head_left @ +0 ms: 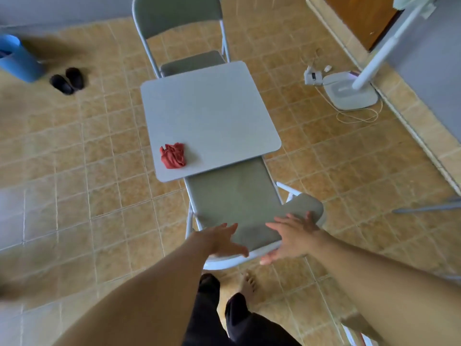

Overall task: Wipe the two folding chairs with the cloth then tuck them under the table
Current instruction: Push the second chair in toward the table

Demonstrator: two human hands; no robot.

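A small grey square table [212, 106] stands in the middle of the tiled floor. A crumpled red cloth [173, 156] lies on its near left corner. The near folding chair [232, 196] has its grey seat partly under the table's near edge. Its backrest top is right below my hands. My left hand [222, 239] and my right hand [291, 237] hover over the backrest with fingers spread, holding nothing; contact with the frame is unclear. The far folding chair [179, 23] stands at the table's far side, its seat partly under the top.
A blue bucket [17, 58] and a pair of dark slippers [67, 80] sit at the far left. A white fan base [349, 92] with a cable and a plug adapter [313, 77] lies at the right, near a wall. My bare foot [248, 285] is below the chair.
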